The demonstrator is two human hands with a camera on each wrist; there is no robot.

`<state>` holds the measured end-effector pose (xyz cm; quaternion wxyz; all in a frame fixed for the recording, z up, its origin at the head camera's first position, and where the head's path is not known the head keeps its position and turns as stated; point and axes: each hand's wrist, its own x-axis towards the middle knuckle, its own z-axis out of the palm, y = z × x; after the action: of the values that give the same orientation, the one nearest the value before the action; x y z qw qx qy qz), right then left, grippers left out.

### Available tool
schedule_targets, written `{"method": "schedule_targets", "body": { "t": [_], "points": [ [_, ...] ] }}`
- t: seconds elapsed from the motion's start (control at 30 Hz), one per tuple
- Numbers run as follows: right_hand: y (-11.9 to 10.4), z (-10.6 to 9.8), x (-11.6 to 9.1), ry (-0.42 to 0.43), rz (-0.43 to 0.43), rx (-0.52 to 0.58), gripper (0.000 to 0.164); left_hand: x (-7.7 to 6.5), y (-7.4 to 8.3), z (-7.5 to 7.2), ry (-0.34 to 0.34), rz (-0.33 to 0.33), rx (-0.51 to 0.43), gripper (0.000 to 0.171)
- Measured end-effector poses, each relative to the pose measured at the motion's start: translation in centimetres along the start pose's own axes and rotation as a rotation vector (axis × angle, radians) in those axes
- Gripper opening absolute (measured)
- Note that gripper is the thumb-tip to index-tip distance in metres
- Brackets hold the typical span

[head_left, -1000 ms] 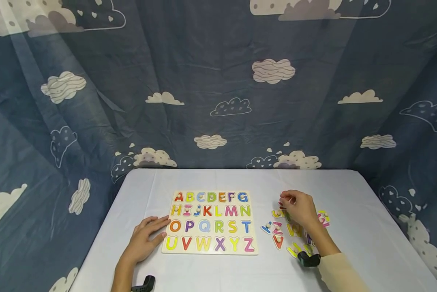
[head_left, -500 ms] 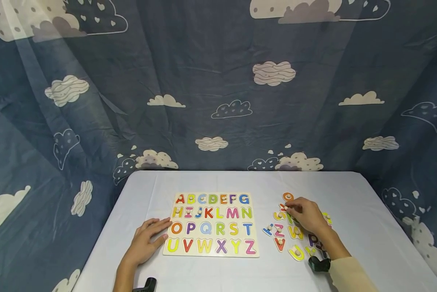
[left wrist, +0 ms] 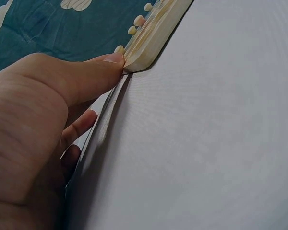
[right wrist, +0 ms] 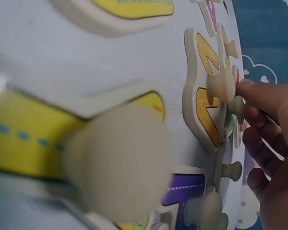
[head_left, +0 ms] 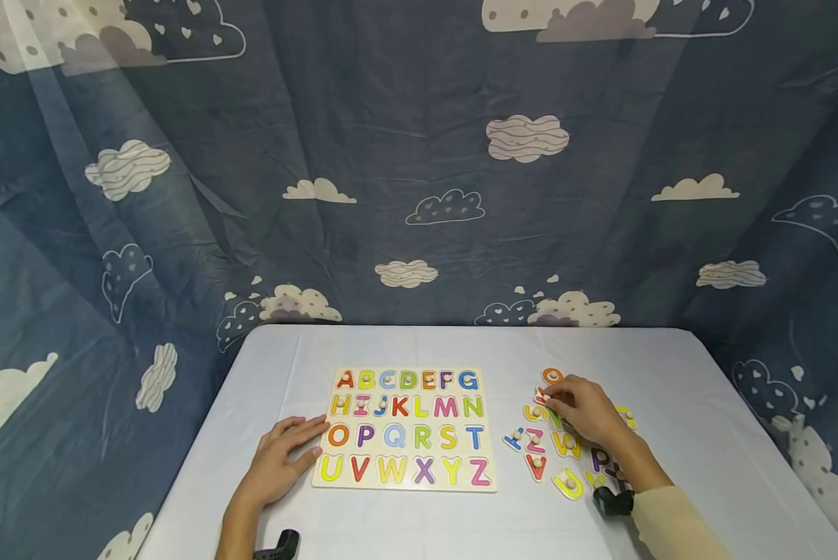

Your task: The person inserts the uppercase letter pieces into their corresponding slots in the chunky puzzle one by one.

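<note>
A wooden alphabet board (head_left: 403, 484) lies on the table, with knobbed letter pieces in its top row and at H, I and J. My left hand (head_left: 274, 462) rests at its left edge, fingers extended; in the left wrist view the thumb (left wrist: 93, 76) touches the board's corner (left wrist: 141, 60). My right hand (head_left: 587, 408) is over the loose letter pieces, thumb and forefinger pinching a small red letter puzzle piece (head_left: 540, 395), mostly hidden by the fingertips. In the right wrist view that hand (right wrist: 273, 129) is beyond a yellow-orange W piece (right wrist: 194, 91).
Around the right hand lie an orange O (head_left: 552, 376), a pink Z (head_left: 534, 441), a red V (head_left: 535, 467), a yellow U (head_left: 568, 484) and a purple P (head_left: 600, 459). A patterned dark-blue curtain (head_left: 419, 155) hangs behind the white table (head_left: 391, 529).
My right hand has shifted right and slightly nearer, uncovering the orange O, and its fingertips have come to the red piece. My left hand stays at the board's edge.
</note>
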<state>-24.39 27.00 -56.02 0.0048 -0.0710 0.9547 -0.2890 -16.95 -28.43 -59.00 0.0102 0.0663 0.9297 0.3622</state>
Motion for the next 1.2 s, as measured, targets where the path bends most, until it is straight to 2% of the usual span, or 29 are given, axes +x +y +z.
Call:
{"method": "schedule_targets", "body": {
  "t": [0.17, 0.33, 0.53, 0.8, 0.93, 1.2],
  "points": [
    [-0.6, -0.4, 0.0, 0.045, -0.022, 0.004, 0.022, 0.2, 0.1, 0.1, 0.005, 0.021, 0.000, 0.044],
    [-2.3, 0.1, 0.4, 0.100, -0.034, 0.007, 0.018, 0.3, 0.1, 0.0, -0.001, 0.031, 0.008, 0.044],
    [-6.2, 2.7, 1.2, 0.132, -0.041, 0.047, 0.017, -0.3, -0.3, -0.3, -0.003, -0.002, 0.010, 0.045],
    [-11.5, 5.3, 2.0, 0.184, -0.129, 0.093, 0.015, -0.3, -0.4, -0.2, 0.010, 0.050, -0.009, 0.044],
    [-13.9, 6.1, 2.5, 0.187, -0.131, 0.129, 0.017, -0.2, -0.3, -0.1, 0.007, 0.049, -0.007, 0.044],
    [-17.5, 8.4, 3.1, 0.194, -0.152, 0.134, 0.014, 0.0, -0.3, -0.1, 0.016, 0.070, -0.012, 0.043]
  ]
}}
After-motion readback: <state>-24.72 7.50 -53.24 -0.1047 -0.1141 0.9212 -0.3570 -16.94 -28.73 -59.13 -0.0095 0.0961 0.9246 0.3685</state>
